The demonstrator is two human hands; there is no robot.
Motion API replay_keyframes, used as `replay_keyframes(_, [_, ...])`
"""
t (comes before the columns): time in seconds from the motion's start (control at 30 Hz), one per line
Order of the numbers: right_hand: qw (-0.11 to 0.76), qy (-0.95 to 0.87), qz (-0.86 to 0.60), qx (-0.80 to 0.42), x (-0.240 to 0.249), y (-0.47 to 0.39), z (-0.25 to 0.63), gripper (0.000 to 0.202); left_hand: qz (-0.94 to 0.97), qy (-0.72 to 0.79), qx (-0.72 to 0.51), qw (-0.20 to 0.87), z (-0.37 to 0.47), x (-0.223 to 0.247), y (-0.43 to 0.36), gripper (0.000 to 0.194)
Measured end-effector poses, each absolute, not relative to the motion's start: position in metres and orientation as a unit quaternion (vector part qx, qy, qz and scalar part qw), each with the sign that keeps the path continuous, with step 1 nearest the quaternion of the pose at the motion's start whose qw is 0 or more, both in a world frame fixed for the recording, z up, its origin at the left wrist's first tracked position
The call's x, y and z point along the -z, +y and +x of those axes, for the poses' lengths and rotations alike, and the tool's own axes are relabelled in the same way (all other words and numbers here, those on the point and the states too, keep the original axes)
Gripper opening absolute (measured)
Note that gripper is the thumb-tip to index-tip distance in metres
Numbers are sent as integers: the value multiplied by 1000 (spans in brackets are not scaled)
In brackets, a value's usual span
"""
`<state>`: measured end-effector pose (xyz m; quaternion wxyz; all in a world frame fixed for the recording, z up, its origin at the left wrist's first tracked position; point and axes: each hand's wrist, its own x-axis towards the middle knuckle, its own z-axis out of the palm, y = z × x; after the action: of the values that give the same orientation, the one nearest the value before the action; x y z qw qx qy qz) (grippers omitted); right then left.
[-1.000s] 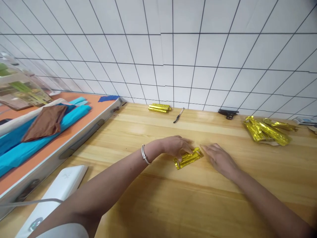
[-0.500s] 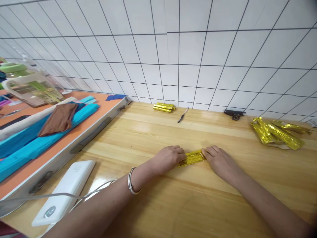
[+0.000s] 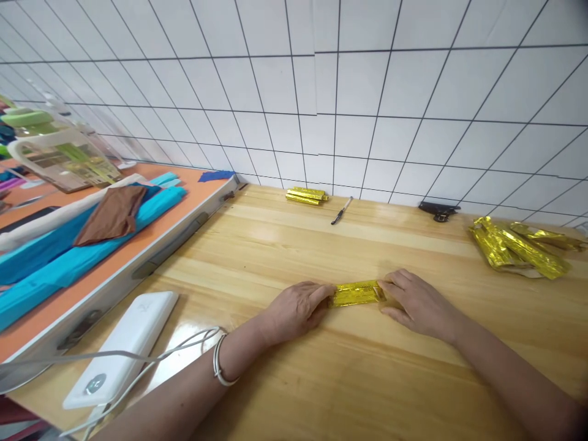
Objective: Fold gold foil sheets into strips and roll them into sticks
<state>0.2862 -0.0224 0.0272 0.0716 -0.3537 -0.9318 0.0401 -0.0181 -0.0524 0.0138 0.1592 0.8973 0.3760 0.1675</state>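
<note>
A flat, folded piece of gold foil (image 3: pixel 356 293) lies on the wooden table between my two hands. Its left end is pinched by my left hand (image 3: pixel 298 309), thumb along the top and the other fingers curled and partly hidden. At the right end, my right hand (image 3: pixel 418 303) holds the foil's edge, fingers on the far side and thumb nearer me. A small fold or flap shows in the foil close to the right fingertips. A silver bangle circles my left wrist.
Rolled gold foil (image 3: pixel 307 196) and a pen (image 3: pixel 342 211) lie near the tiled wall. A black clip (image 3: pixel 440 211) and a gold foil pile (image 3: pixel 517 248) are at right. At left are a white power bank (image 3: pixel 122 349) with cables and an orange surface (image 3: pixel 160 229) bearing coloured rolls.
My left hand has shifted slightly left and down, its thumb now along the foil's end. My right thumb has spread lower. The foil lies more level, and the view has shifted slightly.
</note>
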Motion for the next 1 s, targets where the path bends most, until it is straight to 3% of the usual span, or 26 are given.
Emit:
replay_keyframes(0.2, [90, -937, -334, -52, -24, -13, 287, 37, 927, 335, -142, 88, -16, -20, -45, 18])
replay_keyframes(0.33, [113, -932, -342, -40, -19, -13, 288, 37, 933, 315, -162, 67, -16, -14, -42, 17])
replay_keyframes(0.77, [134, -936, -323, 36, 1, -11, 293, 33, 887, 403, -203, 96, -8, -1, -51, 20])
replay_keyframes(1.0, [113, -948, -297, 0, -10, -6, 295, 36, 884, 400, -214, 114, -9, 2, -50, 18])
